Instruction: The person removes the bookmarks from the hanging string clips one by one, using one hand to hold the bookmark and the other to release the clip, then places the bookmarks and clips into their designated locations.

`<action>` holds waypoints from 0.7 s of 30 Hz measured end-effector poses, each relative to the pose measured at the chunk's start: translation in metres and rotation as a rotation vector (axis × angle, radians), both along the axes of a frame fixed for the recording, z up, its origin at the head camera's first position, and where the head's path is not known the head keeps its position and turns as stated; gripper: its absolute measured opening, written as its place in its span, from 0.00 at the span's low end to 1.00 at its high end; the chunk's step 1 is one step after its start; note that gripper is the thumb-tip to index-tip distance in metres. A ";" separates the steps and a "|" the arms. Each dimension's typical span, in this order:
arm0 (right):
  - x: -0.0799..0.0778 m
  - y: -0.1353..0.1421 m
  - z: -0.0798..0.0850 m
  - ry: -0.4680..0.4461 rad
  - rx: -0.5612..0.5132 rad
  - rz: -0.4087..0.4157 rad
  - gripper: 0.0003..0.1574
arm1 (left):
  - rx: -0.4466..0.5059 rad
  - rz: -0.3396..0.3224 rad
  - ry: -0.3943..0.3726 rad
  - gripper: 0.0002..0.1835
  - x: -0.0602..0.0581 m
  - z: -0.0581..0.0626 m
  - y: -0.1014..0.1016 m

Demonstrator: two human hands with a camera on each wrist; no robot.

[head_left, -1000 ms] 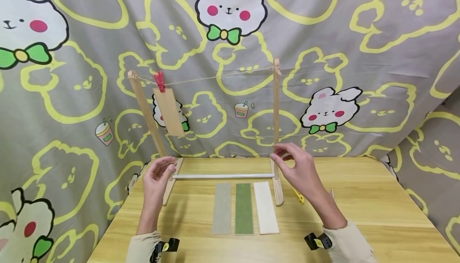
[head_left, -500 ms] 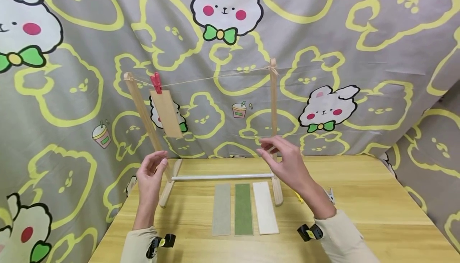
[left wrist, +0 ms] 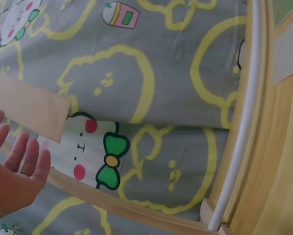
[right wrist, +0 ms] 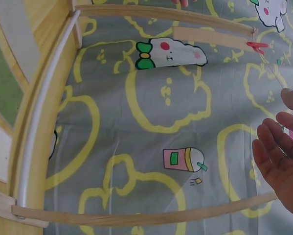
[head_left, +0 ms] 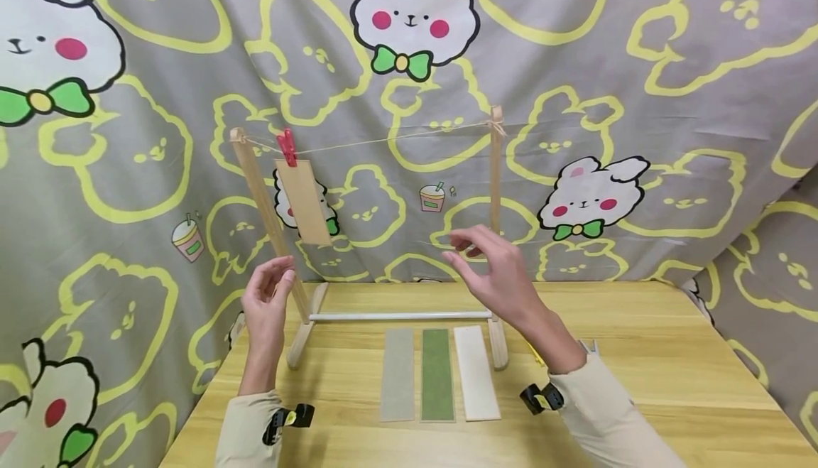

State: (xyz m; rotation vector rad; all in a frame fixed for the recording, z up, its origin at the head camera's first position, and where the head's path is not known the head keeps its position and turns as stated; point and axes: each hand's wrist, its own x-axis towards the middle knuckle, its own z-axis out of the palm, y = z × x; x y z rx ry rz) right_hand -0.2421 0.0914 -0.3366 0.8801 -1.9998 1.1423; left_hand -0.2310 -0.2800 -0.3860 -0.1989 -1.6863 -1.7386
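My left hand (head_left: 267, 294), fingers loosely bent and holding nothing, hovers by the lower part of the left wooden post (head_left: 258, 194). Partly in front of the right post (head_left: 495, 184), my right hand (head_left: 491, 269) is raised, with thumb and fingers apart and nothing between them. A thin string (head_left: 383, 140) runs between the two post tops. From its left end hangs a tan rectangular strip (head_left: 305, 202), clipped by a red clothespin (head_left: 287, 150). On the table lie a grey strip (head_left: 398, 376), a green strip (head_left: 437, 376) and a white strip (head_left: 477, 374), side by side.
A white rod (head_left: 402, 316) joins the bases of the posts low over the wooden table (head_left: 671, 383). Behind my right forearm, a yellow object (head_left: 535, 353) and a grey clip (head_left: 589, 346) show in part. A patterned curtain (head_left: 377, 99) hangs close behind the stand.
My right hand has moved left and up, away from the right post. The left hand has shifted slightly left and up. The hanging strip and the strips on the table stay in place.
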 end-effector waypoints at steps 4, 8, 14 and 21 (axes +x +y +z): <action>-0.002 -0.005 0.007 0.032 -0.005 0.014 0.16 | 0.002 -0.005 0.015 0.17 -0.003 0.003 0.000; -0.004 -0.009 0.011 0.028 -0.004 0.033 0.17 | -0.017 0.003 0.019 0.17 -0.004 0.005 0.000; -0.007 -0.018 0.020 0.021 0.022 0.037 0.21 | -0.067 0.010 0.018 0.17 -0.008 0.011 -0.003; -0.012 -0.036 0.037 0.090 0.030 0.082 0.21 | -0.071 -0.017 -0.003 0.17 -0.014 0.017 -0.008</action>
